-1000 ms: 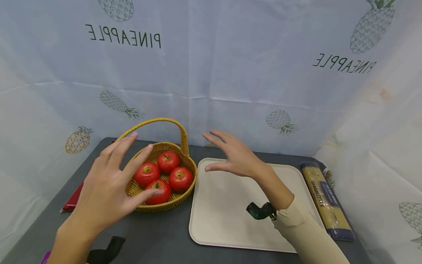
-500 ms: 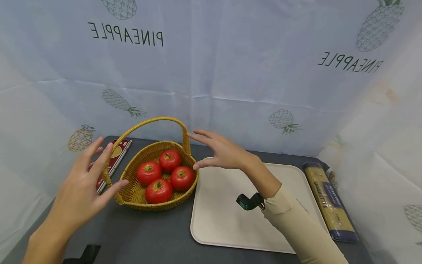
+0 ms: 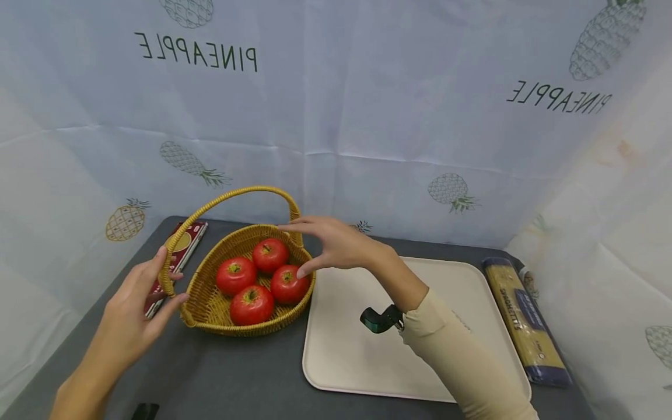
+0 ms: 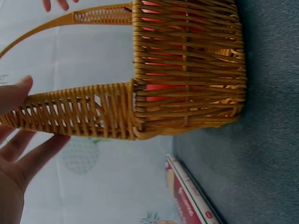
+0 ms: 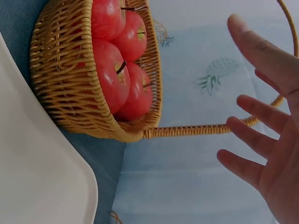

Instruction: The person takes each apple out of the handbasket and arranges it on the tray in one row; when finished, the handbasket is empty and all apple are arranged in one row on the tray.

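Note:
A yellow wicker basket [image 3: 247, 331] with a tall arched handle holds several red apples [image 3: 252, 304]. My left hand [image 3: 131, 303] is at the left side of the handle, thumb and spread fingers on either side of it. In the left wrist view, the thumb [image 4: 17, 95] overlaps one edge of the handle [image 4: 79, 112] and fingertips show at the other. In the head view, my right hand [image 3: 336, 242] reaches over the basket's right rim, thumb above the right-hand apple. Its fingers are extended and hold nothing; the right wrist view shows them apart from the handle [image 5: 187, 131].
A beige tray [image 3: 367, 350] lies right of the basket. A spaghetti pack [image 3: 525, 321] lies along the tray's right side. Behind my left hand is a flat red-and-white package [image 3: 184, 248]. A pineapple-print curtain [image 3: 336, 105] hangs behind the dark table [image 3: 252, 373].
My left hand first moved left off the front of the basket, then closer around the handle's left side. My right hand moved left from over the tray to the basket's right rim. The basket stayed put.

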Demonstrator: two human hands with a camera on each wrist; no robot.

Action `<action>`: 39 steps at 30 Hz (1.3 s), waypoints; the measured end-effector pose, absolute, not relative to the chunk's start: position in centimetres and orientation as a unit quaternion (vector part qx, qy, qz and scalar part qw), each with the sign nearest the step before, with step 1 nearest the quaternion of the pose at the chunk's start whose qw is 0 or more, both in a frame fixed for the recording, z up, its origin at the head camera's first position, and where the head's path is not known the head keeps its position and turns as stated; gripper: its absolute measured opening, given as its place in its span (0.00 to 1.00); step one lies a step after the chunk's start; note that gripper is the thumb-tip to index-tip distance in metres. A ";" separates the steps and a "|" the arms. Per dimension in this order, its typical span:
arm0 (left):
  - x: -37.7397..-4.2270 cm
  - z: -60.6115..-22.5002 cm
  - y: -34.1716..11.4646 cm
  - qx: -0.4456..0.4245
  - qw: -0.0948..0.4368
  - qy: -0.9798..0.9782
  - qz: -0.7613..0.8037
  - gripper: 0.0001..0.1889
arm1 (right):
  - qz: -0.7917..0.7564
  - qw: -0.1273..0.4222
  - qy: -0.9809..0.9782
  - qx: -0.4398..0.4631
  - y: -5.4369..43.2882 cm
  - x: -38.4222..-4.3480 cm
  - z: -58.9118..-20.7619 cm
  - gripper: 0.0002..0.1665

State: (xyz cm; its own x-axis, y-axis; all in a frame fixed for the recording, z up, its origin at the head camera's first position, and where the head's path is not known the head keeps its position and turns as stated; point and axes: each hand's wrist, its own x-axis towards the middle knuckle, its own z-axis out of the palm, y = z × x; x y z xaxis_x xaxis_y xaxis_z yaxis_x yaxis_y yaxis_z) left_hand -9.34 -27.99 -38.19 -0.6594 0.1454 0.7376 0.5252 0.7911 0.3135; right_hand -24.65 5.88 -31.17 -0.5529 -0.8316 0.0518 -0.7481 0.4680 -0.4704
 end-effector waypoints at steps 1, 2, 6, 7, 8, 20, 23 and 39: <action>-9.3 -38.3 -28.0 -0.195 0.367 -0.869 -0.267 0.46 | -0.229 0.099 0.847 -0.470 5.7 -24.7 -31.4 0.53; -9.3 -38.5 -28.1 -0.194 0.366 -0.868 -0.274 0.46 | -0.232 0.107 0.841 -0.476 5.5 -24.8 -31.6 0.52; -9.4 -38.8 -28.1 -0.195 0.362 -0.859 -0.305 0.46 | -0.245 0.141 0.824 -0.490 4.9 -25.0 -32.3 0.50; -9.4 -38.8 -28.1 -0.195 0.360 -0.857 -0.312 0.46 | -0.248 0.150 0.822 -0.491 4.8 -25.0 -32.5 0.49; -9.4 -38.8 -28.1 -0.197 0.359 -0.855 -0.319 0.46 | -0.248 0.159 0.821 -0.489 4.7 -25.0 -32.6 0.49; -9.1 -39.4 -28.2 -0.207 0.365 -0.819 -0.391 0.43 | -0.249 0.275 0.806 -0.461 3.3 -26.2 -32.3 0.47; -8.9 -39.6 -28.2 -0.205 0.368 -0.812 -0.404 0.43 | -0.251 0.291 0.797 -0.466 3.0 -26.6 -32.2 0.46; -9.1 -39.6 -28.0 -0.209 0.358 -0.799 -0.434 0.42 | -0.254 0.325 0.797 -0.441 2.1 -27.3 -34.0 0.48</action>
State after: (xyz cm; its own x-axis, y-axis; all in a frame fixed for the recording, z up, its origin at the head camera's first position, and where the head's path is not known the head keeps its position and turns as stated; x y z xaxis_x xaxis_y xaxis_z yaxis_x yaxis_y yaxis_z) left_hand -9.08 -28.05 -39.55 -0.6556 0.0234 0.7548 0.6459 0.5352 0.5445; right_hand -27.27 2.13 -33.98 -0.3998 -0.8682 -0.2939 -0.5376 0.4819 -0.6919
